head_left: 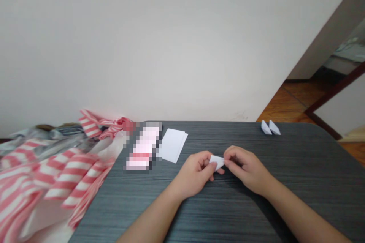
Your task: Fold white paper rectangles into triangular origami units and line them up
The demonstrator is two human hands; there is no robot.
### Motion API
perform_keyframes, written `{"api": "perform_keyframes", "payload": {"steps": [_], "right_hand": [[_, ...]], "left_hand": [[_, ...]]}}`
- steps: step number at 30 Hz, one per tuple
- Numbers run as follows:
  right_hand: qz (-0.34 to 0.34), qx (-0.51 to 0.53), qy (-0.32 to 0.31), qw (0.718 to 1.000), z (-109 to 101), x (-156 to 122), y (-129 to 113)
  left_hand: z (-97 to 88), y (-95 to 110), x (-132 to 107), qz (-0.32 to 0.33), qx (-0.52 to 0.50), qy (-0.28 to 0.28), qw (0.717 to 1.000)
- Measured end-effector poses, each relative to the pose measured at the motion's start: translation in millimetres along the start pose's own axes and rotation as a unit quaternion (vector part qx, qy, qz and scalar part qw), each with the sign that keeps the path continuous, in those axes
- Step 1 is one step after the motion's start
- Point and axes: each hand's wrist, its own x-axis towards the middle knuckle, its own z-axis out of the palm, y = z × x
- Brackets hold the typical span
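A small folded piece of white paper (217,161) is pinched between both my hands just above the dark grey table (256,205). My left hand (196,172) curls its fingers round the paper's left side. On the right corner, the fingertips of my right hand (245,167) are pressed together. A short stack of white paper slips (172,145) lies on the table to the left of my hands. Two finished folded paper pieces (270,127) sit near the table's far right edge.
A pixel-blurred pink and white object (142,147) lies beside the paper slips. Red and white striped cloth (57,182) is heaped past the table's left edge. A pale wall stands right behind the table. Wooden floor (288,102) shows at the right.
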Motion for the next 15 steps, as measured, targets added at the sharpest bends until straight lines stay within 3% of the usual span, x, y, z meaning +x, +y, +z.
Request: {"api": "perform_keyframes", "payload": {"steps": [15], "right_hand": [[0.020,-0.002,0.006,1.000,1.5,-0.2,-1.6]], "left_hand": [[1.9,-2.1,0.1,-0.011,0.018,-0.005,1.000]]}}
